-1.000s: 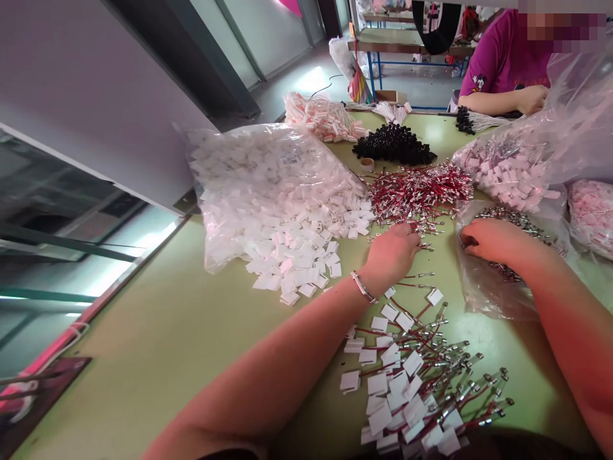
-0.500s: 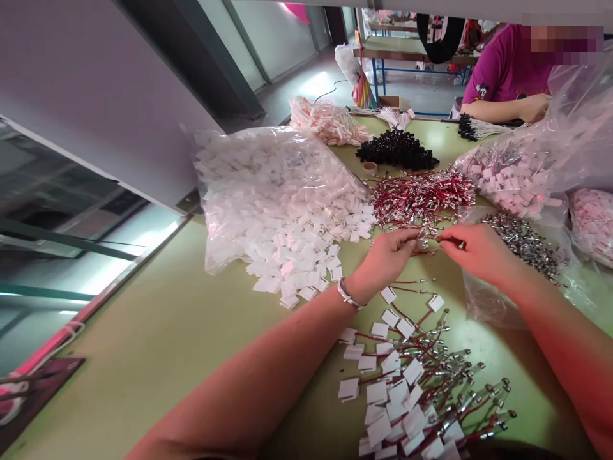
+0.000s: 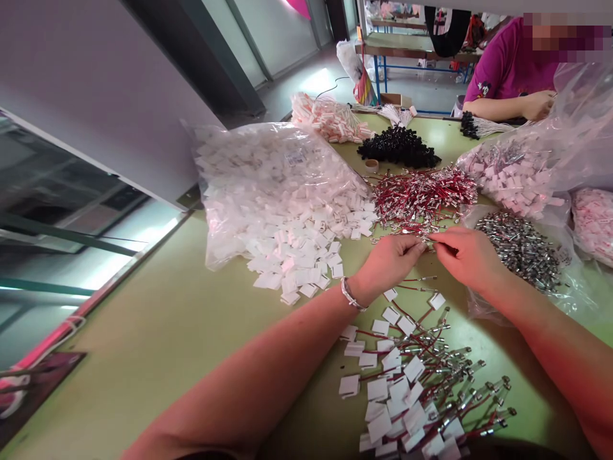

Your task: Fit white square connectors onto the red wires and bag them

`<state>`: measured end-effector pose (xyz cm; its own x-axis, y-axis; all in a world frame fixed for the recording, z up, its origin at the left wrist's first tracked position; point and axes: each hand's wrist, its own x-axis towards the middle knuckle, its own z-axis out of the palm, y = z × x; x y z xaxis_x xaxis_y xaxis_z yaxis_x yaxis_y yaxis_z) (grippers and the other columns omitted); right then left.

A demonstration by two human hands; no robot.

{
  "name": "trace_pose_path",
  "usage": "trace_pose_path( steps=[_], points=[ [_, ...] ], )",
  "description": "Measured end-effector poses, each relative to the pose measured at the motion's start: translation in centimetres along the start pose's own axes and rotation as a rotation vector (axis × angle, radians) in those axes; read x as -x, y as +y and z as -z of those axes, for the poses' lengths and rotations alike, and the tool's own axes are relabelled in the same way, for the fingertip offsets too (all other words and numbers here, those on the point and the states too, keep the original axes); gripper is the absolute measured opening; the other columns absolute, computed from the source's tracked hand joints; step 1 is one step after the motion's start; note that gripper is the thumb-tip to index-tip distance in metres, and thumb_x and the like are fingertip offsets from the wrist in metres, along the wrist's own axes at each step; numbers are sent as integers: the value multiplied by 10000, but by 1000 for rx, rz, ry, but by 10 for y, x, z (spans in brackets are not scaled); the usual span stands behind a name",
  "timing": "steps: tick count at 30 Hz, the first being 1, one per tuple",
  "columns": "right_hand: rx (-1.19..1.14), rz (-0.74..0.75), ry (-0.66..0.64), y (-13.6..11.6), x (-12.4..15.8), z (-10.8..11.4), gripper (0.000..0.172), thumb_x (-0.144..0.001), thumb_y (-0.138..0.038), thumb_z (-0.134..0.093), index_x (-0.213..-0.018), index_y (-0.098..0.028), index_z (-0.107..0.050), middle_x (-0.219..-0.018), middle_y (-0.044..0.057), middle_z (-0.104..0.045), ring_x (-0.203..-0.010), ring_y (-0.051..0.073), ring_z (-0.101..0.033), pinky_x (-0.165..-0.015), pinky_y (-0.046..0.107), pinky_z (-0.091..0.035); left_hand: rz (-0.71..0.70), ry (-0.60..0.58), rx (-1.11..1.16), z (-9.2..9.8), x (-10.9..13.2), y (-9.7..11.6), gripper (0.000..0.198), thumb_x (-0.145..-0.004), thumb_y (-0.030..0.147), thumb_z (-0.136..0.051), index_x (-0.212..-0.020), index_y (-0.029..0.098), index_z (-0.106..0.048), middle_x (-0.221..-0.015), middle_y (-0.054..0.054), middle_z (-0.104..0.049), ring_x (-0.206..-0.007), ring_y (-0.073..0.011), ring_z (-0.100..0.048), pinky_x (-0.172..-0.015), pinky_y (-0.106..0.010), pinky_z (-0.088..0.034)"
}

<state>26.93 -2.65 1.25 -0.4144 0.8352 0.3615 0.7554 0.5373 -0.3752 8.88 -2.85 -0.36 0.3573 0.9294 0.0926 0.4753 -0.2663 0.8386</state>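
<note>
A worker's bare hands meet fingertip to fingertip above a green tabletop point(image 3: 230, 345), the left hand point(image 3: 395, 259) drawn into a tight thumb-and-finger pinch and the right hand point(image 3: 469, 255) closed at thumb and forefinger, with a small gap behind the tips. Between them glints a small metal part point(image 3: 425, 240), too tiny to identify, just on the near side of a heap of red wire leads point(image 3: 424, 195). So slight a piece could slip if either pinch loosens or the two meet off line, and, dropped there, could be lost among look-alike metal ends. Beside the right wrist, an open plastic bag point(image 3: 483, 303) of silvery metal pieces point(image 3: 520, 246) could spill should the forearm catch its limp edge. Nearer the worker, leads with white tabs point(image 3: 397, 390) lie crisscrossed between the forearms, where a low sweep could snag or tangle them. White plastic pieces point(image 3: 292, 259) fan out near the left wrist's bracelet point(image 3: 352, 294), easily scattered by a brush of the arm. Across the table sits a person in purple point(image 3: 507, 70).
</note>
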Motion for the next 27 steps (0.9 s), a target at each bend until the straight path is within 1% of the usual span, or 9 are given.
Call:
trace_pose_path(
  steps=[2, 5, 9, 13, 16, 20, 22, 24, 27],
  points=[
    [-17, 26, -25, -2, 0, 1, 306, -876, -202, -450, -955, -201, -745, -729, 41, -663, -639, 148, -572, -620, 283, -430, -2, -12, -17, -2, 0, -1, 320, -874, 294, -438, -575, 184, -414, -566, 36, -431, -536, -95, -394, -516, -237, -320],
    [-43, 27, -88, -3, 0, 3, 303, -880, -203, -449, -922, -216, -749, -750, 38, -665, -664, 144, -578, -643, 278, -434, -3, -28, -15, -4, 0, -1, 314, -876, 303, -423, -582, 192, -410, -559, 38, -419, -524, -99, -374, -501, -238, -310],
    [-44, -43, -47, -2, 0, 4, 303, -886, -234, -459, -980, -207, -746, -781, 49, -674, -674, 151, -578, -667, 290, -444, -40, 3, -5, -4, 2, 0, 332, -896, 298, -415, -581, 195, -406, -544, 40, -419, -519, -99, -374, -495, -231, -323],
    [25, -15, -110, -2, 0, 4, 317, -869, -201, -451, -974, -199, -749, -755, 51, -659, -655, 153, -563, -646, 291, -424, -49, 30, -47, -3, 2, -2, 338, -910, 285, -415, -584, 195, -428, -536, 39, -427, -524, -103, -390, -503, -232, -338],
    [36, 15, -170, -1, -1, 8, 308, -862, -180, -445, -882, -208, -751, -744, 48, -650, -667, 155, -561, -644, 289, -411, -84, 20, -145, 0, 2, -5, 316, -921, 290, -422, -634, 189, -507, -594, 23, -506, -567, -110, -438, -546, -239, -362],
    [-78, 71, -292, 3, -6, 17, 289, -856, -169, -467, -833, -219, -752, -736, 41, -658, -691, 153, -567, -660, 283, -414, -215, -30, -380, 3, 3, -7, 265, -938, 278, -416, -765, 195, -598, -703, -8, -610, -637, -130, -516, -606, -254, -383],
    [-111, 41, -328, 5, -8, 21, 281, -839, -154, -484, -843, -220, -756, -751, 38, -674, -697, 149, -572, -668, 281, -414, -254, -62, -515, 4, 2, -6, 251, -936, 263, -415, -798, 196, -614, -711, -20, -618, -639, -142, -528, -598, -263, -377],
    [-114, -33, -367, 7, -9, 24, 262, -826, -158, -501, -829, -215, -757, -727, 25, -676, -661, 136, -560, -640, 272, -402, -255, -79, -585, 4, 1, -3, 255, -935, 269, -416, -808, 191, -624, -717, -31, -621, -639, -151, -534, -595, -273, -380],
    [-132, -148, -524, 8, -9, 28, 235, -828, -200, -517, -779, -199, -748, -581, -16, -611, -548, 107, -500, -541, 245, -348, -257, -132, -498, 6, -3, 3, 290, -929, 339, -454, -765, 184, -638, -728, -39, -628, -666, -153, -543, -622, -280, -408]
  ],
)
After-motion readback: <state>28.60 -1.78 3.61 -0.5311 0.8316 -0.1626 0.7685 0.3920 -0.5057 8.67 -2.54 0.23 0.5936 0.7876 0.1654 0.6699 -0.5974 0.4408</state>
